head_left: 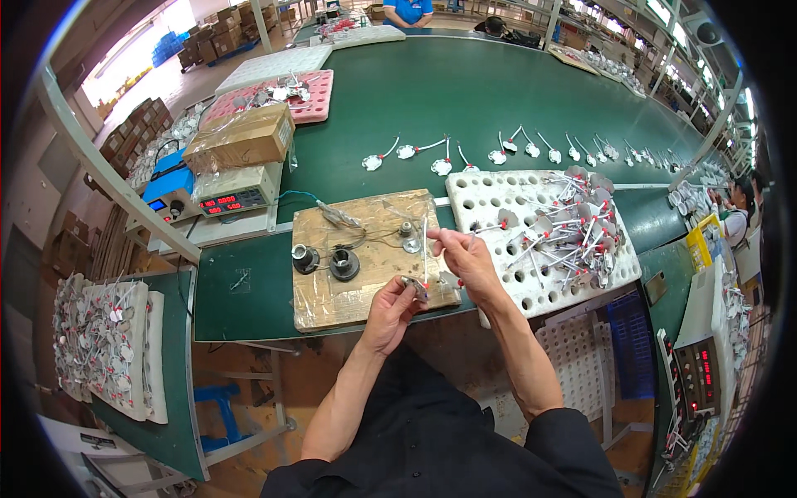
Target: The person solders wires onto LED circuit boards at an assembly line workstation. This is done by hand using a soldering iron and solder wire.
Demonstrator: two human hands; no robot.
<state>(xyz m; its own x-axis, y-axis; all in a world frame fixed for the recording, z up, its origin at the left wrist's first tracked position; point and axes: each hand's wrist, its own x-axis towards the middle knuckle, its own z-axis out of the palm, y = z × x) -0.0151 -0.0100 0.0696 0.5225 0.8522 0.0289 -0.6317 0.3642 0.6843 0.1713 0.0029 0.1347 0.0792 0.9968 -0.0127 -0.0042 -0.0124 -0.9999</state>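
The left hand partly hid the small metal part. Whether the right hand touched the white wire was unclear. The upper edge cut off a blue-shirted person; the green table's farthest pieces were too small to tell.

We saw red digits on the left-hand meter | red digits on the right-hand meter | the blue device's screen was too small to read
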